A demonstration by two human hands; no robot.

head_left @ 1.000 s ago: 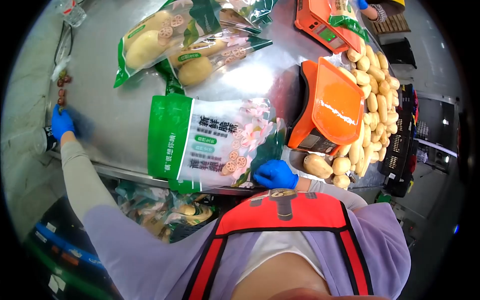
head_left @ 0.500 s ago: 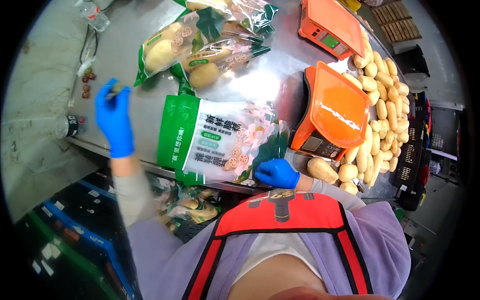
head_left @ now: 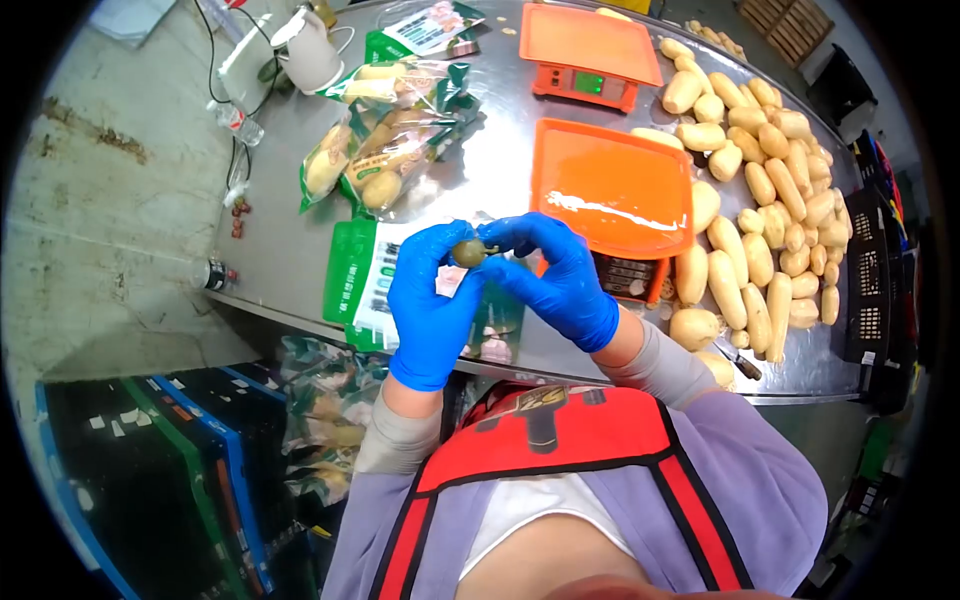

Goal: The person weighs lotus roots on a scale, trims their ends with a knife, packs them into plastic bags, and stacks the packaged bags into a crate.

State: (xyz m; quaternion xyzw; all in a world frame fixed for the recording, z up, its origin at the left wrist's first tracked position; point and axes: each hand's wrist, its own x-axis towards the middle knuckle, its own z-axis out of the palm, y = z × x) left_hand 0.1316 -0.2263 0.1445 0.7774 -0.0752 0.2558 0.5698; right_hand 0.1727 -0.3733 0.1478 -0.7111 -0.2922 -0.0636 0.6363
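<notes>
Pinching a small, round, olive-brown fruit with a short stem (head_left: 467,254), the fingers (head_left: 428,247) of the blue-gloved left hand (head_left: 432,305) are clamped on its side. The fingers of the blue-gloved right hand (head_left: 562,285) curl in at the stem; whether they close on it, I cannot tell.

A second ago the hands were well apart: the left was at the table (head_left: 275,255) edge beside small, dark-red round fruits (head_left: 239,215), and the right lay on a flat green-and-white printed plastic bag (head_left: 348,265). Now both sets of fingers meet above that bag, just left of an orange, flat-topped scale (head_left: 612,190).

The gloves hide much of the bag beneath the fingers; the stem's tip and the fruit's underside are hard to make out.
</notes>
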